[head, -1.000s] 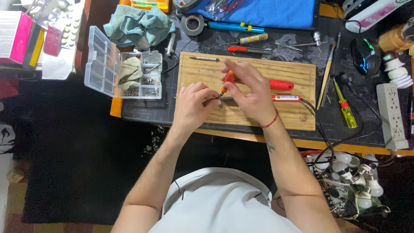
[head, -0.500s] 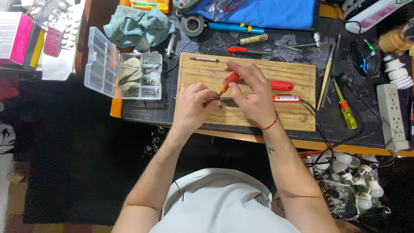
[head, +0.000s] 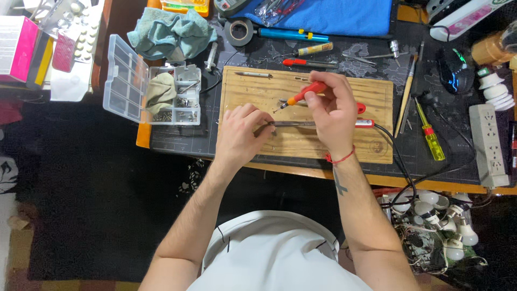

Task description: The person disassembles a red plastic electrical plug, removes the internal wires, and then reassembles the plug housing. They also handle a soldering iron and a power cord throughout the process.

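Low in the frame, a white rounded garment covers the person's lap, and two bare forearms rise from it toward the middle. The left hand (head: 239, 132) rests on a pale, grainy wooden board (head: 377, 91), fingers drawn together and pinched on the near end of a thin metal rod (head: 293, 123) that lies flat across the board. Just right of it, the right hand (head: 334, 110) — a red cord at the wrist — has its fingers closed around a small screwdriver with an orange-red handle (head: 307, 92), tilted so the dark tip points down-left at the board, just above the rod. The rod's far end meets a red collar and a black cable trailing to the right.

Right of the board lie a slim wooden stick and a yellow-handled screwdriver (head: 431, 139); at lower right, a heap of white bulbs (head: 436, 213).

Left of the board sits a clear plastic compartment box (head: 153, 91), lid open, holding small metal screws and a folded cloth.

Toward the top edge: a crumpled teal towel (head: 169, 32), a grey tape roll (head: 238, 31), a blue tube-shaped tool and a blue fabric mat (head: 344, 13).
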